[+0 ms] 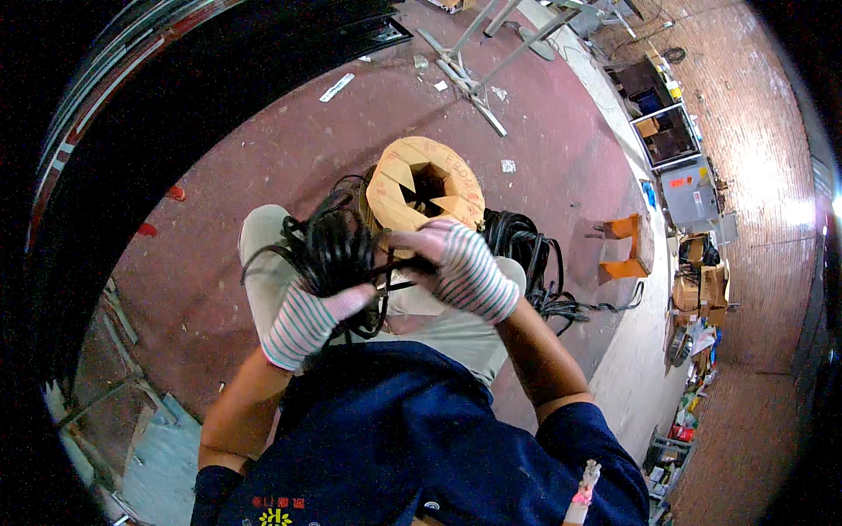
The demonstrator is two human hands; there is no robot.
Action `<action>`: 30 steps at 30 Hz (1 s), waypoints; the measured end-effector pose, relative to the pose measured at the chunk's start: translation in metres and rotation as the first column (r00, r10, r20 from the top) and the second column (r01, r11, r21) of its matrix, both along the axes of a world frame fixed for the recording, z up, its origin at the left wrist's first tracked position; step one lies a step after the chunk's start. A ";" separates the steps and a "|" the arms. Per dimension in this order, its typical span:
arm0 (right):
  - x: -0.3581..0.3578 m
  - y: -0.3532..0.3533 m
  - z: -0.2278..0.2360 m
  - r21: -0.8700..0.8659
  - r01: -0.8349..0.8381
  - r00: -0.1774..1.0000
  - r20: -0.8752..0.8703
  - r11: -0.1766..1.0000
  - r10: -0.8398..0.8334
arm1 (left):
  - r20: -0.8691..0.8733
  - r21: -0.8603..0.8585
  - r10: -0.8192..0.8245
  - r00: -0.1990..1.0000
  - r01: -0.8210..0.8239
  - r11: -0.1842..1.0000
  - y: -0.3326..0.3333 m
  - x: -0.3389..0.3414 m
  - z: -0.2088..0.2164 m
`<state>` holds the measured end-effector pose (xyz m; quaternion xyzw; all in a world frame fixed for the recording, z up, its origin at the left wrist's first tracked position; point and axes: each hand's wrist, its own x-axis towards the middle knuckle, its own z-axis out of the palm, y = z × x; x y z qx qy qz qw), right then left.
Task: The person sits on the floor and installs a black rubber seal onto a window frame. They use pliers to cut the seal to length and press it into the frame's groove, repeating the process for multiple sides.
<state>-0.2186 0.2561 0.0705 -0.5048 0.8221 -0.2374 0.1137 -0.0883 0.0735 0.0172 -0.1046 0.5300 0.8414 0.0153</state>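
Note:
My left hand (314,323), in a pink-palmed glove with green and white stripes, grips the lower side of a looped bundle of black cord-like strip (329,250) above my left thigh. Across from it, my right hand (465,270), gloved the same way, has its fingers closed around a black strand beside that bundle; its fingertips are smeared by motion. Just beyond both hands sits a tan cardboard-covered ring (395,197) with a dark hole in its middle. A second heap of black strip (531,254) lies by my right knee, one loose end trailing right across the floor.
An orange-brown stool-like piece (627,247) rests on the floor to the right. Metal stand legs (465,83) are at the far side. Dark stacked lengths (219,79) run along the left. Boxes (702,285) and clutter line the brick wall at right.

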 end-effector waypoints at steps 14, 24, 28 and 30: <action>-0.192 0.551 -0.106 0.137 0.986 -0.054 -0.301 -0.100 -0.952 | 0.185 0.463 0.360 0.915 -0.404 0.789 -0.083 0.007 -0.015; -0.257 0.255 0.172 -0.793 0.491 0.715 0.128 0.362 -0.688 | 0.143 0.437 0.362 0.921 -0.387 0.812 -0.072 0.005 -0.027; -0.328 0.266 0.150 -0.435 0.504 0.795 -0.104 0.746 -0.597 | 0.161 0.463 0.323 0.932 -0.361 0.809 -0.062 0.005 -0.023; -0.354 0.260 0.111 -0.063 0.574 0.768 -0.302 0.816 -0.564 | 0.158 0.424 0.345 0.925 -0.379 0.822 -0.058 0.005 -0.014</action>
